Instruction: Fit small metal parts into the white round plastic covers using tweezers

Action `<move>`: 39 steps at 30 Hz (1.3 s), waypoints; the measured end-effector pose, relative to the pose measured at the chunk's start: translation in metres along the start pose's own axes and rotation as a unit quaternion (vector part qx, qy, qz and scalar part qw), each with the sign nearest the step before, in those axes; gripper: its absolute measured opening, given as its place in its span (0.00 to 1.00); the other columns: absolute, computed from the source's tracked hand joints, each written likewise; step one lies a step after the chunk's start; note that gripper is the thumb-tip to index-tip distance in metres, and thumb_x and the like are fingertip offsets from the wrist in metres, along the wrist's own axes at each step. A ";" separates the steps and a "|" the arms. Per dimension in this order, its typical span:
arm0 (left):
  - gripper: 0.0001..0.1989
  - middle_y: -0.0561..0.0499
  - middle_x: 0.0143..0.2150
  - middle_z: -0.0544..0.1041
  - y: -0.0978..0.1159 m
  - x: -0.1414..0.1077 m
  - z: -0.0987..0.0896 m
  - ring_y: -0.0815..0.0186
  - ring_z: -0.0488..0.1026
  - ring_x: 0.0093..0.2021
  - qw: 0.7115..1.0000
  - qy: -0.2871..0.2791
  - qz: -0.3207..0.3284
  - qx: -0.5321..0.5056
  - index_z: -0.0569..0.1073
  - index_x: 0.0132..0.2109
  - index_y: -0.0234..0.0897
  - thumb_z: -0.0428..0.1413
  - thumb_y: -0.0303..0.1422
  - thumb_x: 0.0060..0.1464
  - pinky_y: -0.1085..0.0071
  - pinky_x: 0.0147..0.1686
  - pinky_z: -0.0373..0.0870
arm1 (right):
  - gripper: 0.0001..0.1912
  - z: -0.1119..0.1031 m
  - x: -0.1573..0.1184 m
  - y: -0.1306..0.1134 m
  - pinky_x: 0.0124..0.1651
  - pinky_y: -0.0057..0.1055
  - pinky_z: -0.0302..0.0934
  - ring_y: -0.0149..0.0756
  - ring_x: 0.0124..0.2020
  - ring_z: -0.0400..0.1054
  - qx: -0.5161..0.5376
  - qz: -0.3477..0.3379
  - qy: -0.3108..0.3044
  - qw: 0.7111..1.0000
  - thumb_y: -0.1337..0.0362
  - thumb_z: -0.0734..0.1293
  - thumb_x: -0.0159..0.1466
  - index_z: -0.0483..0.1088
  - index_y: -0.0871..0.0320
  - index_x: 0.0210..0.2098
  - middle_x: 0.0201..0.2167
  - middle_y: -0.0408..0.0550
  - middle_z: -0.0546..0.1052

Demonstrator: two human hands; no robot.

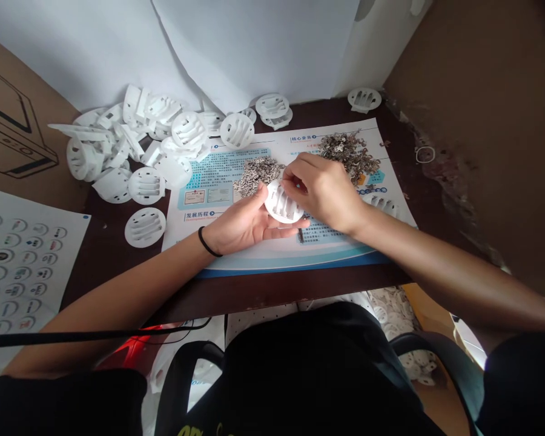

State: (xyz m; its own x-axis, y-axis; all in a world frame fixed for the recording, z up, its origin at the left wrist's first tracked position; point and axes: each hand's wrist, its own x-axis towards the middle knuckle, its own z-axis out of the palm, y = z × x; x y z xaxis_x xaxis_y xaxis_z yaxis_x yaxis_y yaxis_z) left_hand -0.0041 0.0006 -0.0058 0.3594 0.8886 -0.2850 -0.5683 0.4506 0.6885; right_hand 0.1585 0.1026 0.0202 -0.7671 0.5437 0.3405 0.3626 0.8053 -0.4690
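My left hand (243, 223), with a black band at the wrist, holds a round white plastic piece (282, 206) with slots, its face turned up. Over the upper right of that piece, my right hand (320, 184) is closed, fingertips pinched at its surface; whatever they hold is hidden. Behind the hands lie two heaps of small metal parts on a printed sheet (254, 260): one heap (258, 172) behind the white piece, the other (349, 154) farther right. Another round white piece (381, 204) lies partly behind my right forearm.
Many white plastic pieces (148, 184) are piled at the left back of the dark table (254, 290). Several more lie along the back edge. Cardboard (485, 109) stands on the right, and a second printed sheet (27, 266) is at the left. A black cable crosses the lower left.
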 end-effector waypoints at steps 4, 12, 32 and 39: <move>0.31 0.35 0.62 0.75 0.001 0.000 -0.004 0.56 0.80 0.54 1.000 -0.010 0.000 0.012 0.63 0.69 0.33 0.39 0.48 0.72 0.69 0.46 0.80 | 0.11 0.003 -0.001 0.002 0.38 0.36 0.59 0.35 0.34 0.65 -0.024 -0.027 0.016 0.999 0.69 0.59 0.68 0.74 0.60 0.36 0.33 0.51 0.73; 0.31 0.36 0.51 0.81 0.000 0.001 -0.007 0.58 0.83 0.48 1.000 -0.010 0.006 0.029 0.66 0.65 0.30 0.38 0.49 0.72 0.73 0.39 0.80 | 0.13 0.010 -0.005 0.008 0.37 0.35 0.58 0.33 0.33 0.65 -0.041 -0.065 0.049 0.996 0.68 0.59 0.69 0.74 0.60 0.34 0.33 0.50 0.72; 0.25 0.37 0.56 0.78 -0.001 -0.003 -0.006 0.57 0.81 0.49 0.999 -0.016 0.022 0.041 0.70 0.59 0.34 0.44 0.48 0.70 0.68 0.38 0.78 | 0.09 0.009 -0.009 0.016 0.35 0.34 0.58 0.32 0.30 0.63 0.064 -0.119 0.066 0.989 0.69 0.63 0.66 0.72 0.59 0.31 0.29 0.47 0.71; 0.26 0.38 0.55 0.78 -0.001 -0.001 -0.006 0.55 0.81 0.48 0.998 -0.023 0.030 0.041 0.69 0.62 0.36 0.44 0.49 0.70 0.66 0.38 0.78 | 0.07 -0.001 -0.004 0.009 0.37 0.35 0.62 0.32 0.31 0.65 0.114 -0.056 0.071 0.989 0.70 0.64 0.65 0.70 0.55 0.32 0.31 0.46 0.75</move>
State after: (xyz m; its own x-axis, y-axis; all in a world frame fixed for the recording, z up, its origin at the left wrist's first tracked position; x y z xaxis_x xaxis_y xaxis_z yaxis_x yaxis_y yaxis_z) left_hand -0.0088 -0.0004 -0.0101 0.3622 0.9076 -0.2122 -0.5273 0.3872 0.7564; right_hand 0.1658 0.1080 0.0153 -0.7073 0.4956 0.5041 0.1392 0.7968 -0.5880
